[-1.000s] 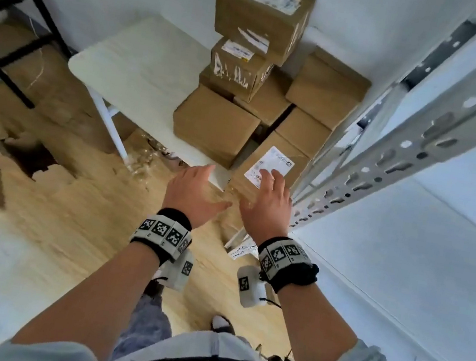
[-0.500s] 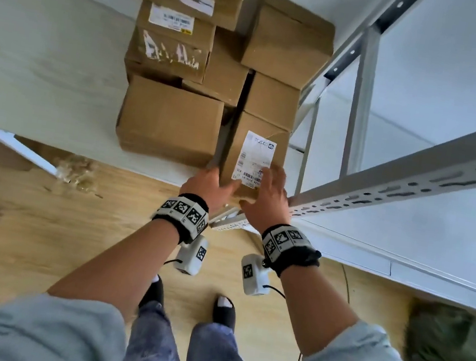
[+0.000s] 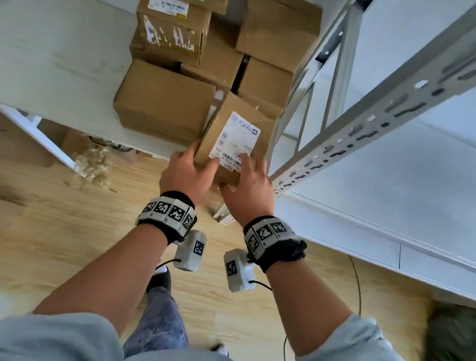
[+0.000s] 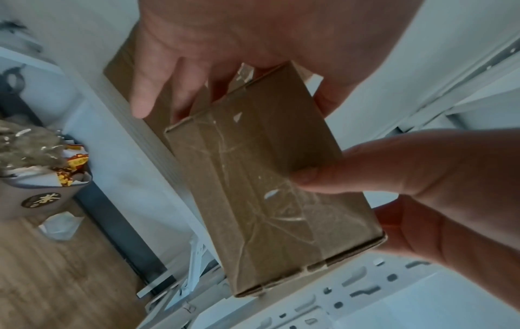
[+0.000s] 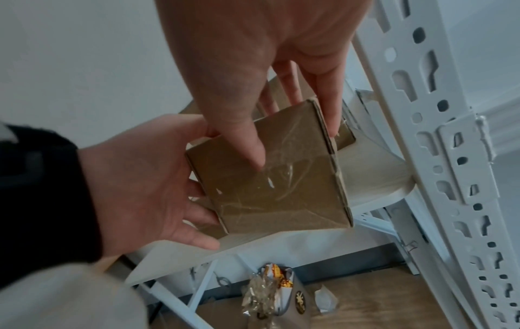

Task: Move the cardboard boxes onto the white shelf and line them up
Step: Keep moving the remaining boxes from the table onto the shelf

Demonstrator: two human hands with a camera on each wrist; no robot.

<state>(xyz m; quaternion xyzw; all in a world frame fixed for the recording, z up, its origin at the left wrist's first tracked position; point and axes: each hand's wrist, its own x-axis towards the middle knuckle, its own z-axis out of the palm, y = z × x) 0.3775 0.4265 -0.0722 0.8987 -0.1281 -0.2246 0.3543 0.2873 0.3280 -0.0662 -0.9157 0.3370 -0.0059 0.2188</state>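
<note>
1. Flooring [image 3: 36, 243] of pale wood is filling the left of the head view, with a clump of crumpled wrapping [image 3: 95, 165] lying on it just under the table's near edge.
2. A white table [image 3: 48, 53] is standing beside the wall, carrying a pile of boxes [image 3: 162, 98] stacked several high toward its right end.
3. The left hand [image 3: 187, 172] is gripping the labelled box [image 3: 237, 137] at its near left corner, thumb lying on the top face and fingers curling along the left side and underside.
4. In the left wrist view that hand [image 4: 253, 40] is showing its fingers [image 4: 143, 93] spread down the far side of the box [image 4: 275, 189], whose taped bottom is facing the camera.
5. The labelled box is being held tilted, raised off the table's near right corner, just beside the pile and next to the shelf upright.
6. The right hand [image 3: 249, 188] is gripping the box's near right corner, fingers lying over the white label [image 3: 238, 141] and thumb tucked beneath.
7. In the right wrist view this hand [image 5: 253, 66] is pinching the box [image 5: 275, 184] from above while the left hand [image 5: 149, 189] is supporting it from the side.
8. A white shelf [image 3: 415, 182] with slotted metal posts is standing at the right, touching none of the boxes.
</note>
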